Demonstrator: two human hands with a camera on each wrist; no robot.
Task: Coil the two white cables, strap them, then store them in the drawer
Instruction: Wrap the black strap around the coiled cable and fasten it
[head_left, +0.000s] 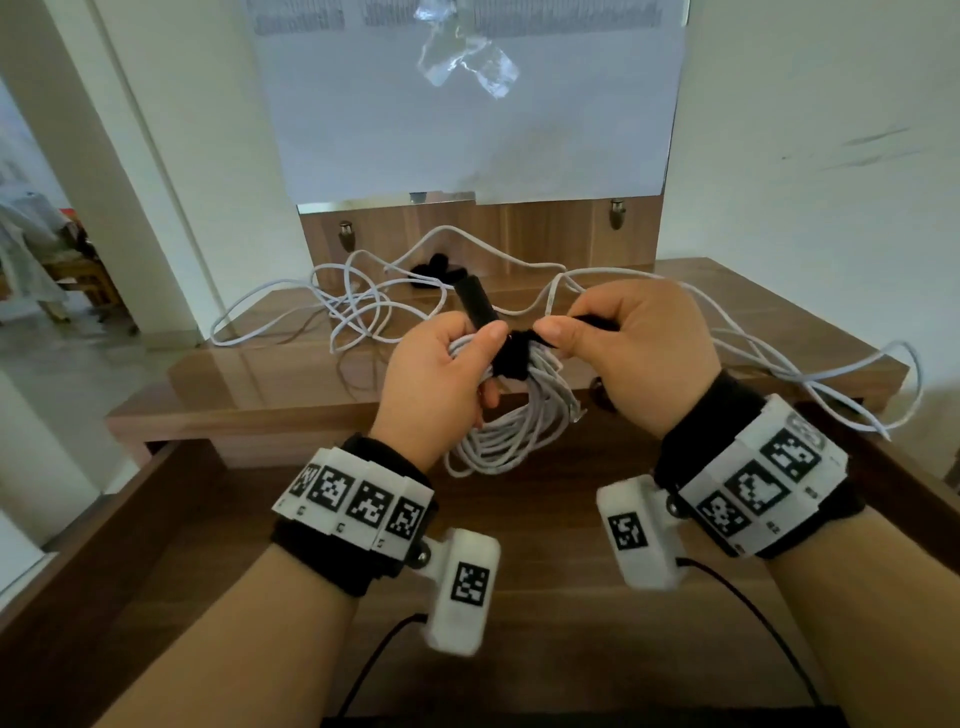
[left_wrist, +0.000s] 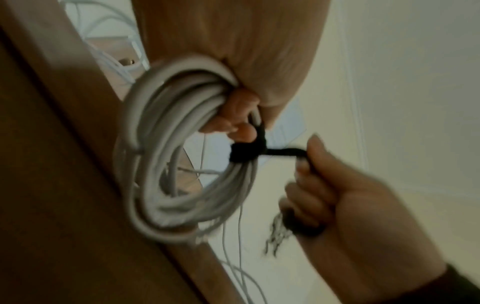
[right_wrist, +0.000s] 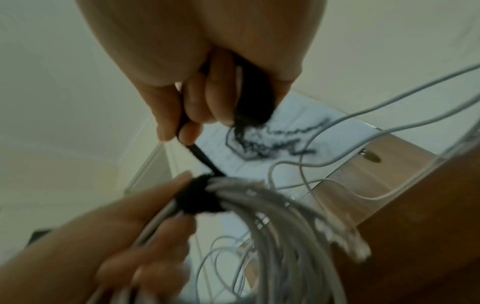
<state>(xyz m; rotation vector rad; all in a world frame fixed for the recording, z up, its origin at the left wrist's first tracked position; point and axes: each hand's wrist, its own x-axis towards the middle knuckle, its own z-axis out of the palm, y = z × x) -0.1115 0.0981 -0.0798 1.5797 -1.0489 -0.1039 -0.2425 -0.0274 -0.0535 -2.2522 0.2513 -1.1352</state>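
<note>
Over wooden table (head_left: 291, 374), both fists apparently clench strap (head_left: 511, 353).

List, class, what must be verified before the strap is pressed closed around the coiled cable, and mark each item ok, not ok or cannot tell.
1. Coiled cable gripped by left hand: ok.
2. Black strap wrapped around the bundle: ok.
3. Strap tail pinched and drawn taut by right hand: ok.
4. Strap fastened onto itself: cannot tell.
5. Second cable coiled: not ok, it lies loose on the wooden table.
6. Spare strap ready on the table: ok.
</note>
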